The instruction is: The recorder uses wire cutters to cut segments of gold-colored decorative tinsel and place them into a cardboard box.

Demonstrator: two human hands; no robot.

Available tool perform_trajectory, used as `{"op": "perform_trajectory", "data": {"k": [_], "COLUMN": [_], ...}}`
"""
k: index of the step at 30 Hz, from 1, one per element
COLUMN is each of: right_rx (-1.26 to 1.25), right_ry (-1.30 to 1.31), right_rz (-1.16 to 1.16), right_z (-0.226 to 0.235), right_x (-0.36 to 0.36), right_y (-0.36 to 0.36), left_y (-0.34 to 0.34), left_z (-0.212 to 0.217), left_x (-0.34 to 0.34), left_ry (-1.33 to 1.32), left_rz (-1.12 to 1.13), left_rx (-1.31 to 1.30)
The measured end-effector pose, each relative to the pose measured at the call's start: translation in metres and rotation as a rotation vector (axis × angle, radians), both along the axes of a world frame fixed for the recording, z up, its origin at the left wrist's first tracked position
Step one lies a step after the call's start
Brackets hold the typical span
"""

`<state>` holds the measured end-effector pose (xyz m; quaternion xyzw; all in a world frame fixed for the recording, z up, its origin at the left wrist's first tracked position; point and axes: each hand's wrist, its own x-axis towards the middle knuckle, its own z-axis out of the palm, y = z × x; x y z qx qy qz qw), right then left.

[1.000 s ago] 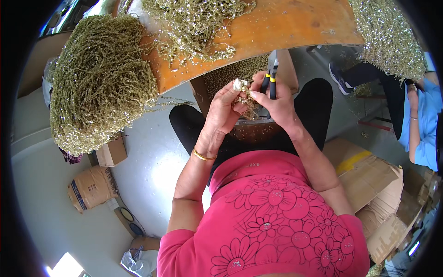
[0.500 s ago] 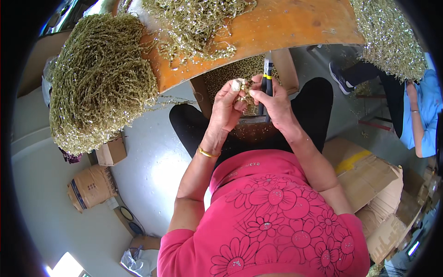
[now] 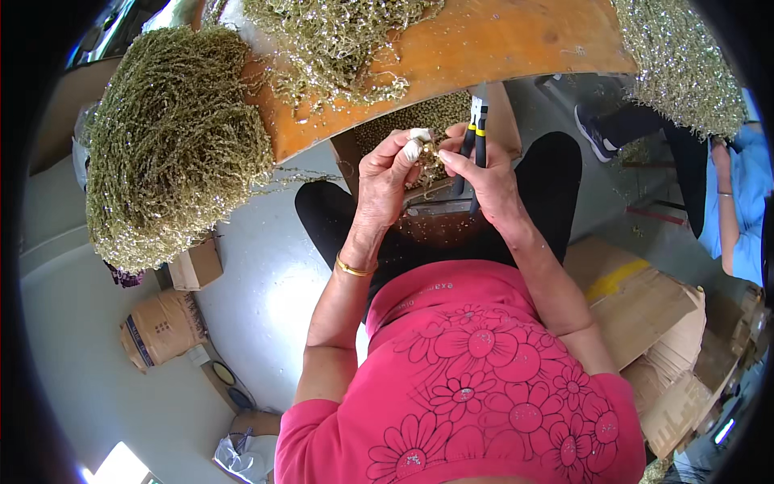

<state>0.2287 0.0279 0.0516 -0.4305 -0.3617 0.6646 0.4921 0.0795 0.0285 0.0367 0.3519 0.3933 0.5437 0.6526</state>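
Observation:
My left hand is closed in a pinch on a small gold beaded piece, its thumb and fingertip wrapped in white. Opposite it, my right hand keeps a pair of pliers within its fingers, black handles down and metal jaws pointing away from me. The right thumb and forefinger also meet at the gold piece, whose exact shape the fingers hide. Below both hands, between my knees, stands a cardboard box full of small gold beads.
An orange-brown wooden table curves across the far side. A gold garland bundle hangs at its left, another heap lies on top. A co-worker in a blue top sits at right near flattened cardboard.
The pliers have tilted and shifted slightly right with my right hand. My left hand has turned a little, and its wrist has moved slightly left. The gold piece stays between the fingertips.

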Motion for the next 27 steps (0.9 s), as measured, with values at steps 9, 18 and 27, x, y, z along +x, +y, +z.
{"op": "perform_trajectory", "data": {"k": [9,18,27], "right_rx": [0.099,0.076,0.196], "right_ry": [-0.232,-0.107,-0.126], "right_rz": [-0.001,-0.073,-0.110], "right_z": [-0.005,-0.011,-0.008], "right_x": [-0.001,-0.006,-0.008], "right_y": [0.004,0.002,-0.005], "left_y": [-0.005,-0.014,-0.013], "left_z": [0.004,-0.011,0.003], "left_x": [0.003,0.009,0.002], "left_ry": [0.411,0.199,0.073], "left_rz": [0.028,0.143,0.000], "left_rx": [0.372,0.175,-0.070]}}
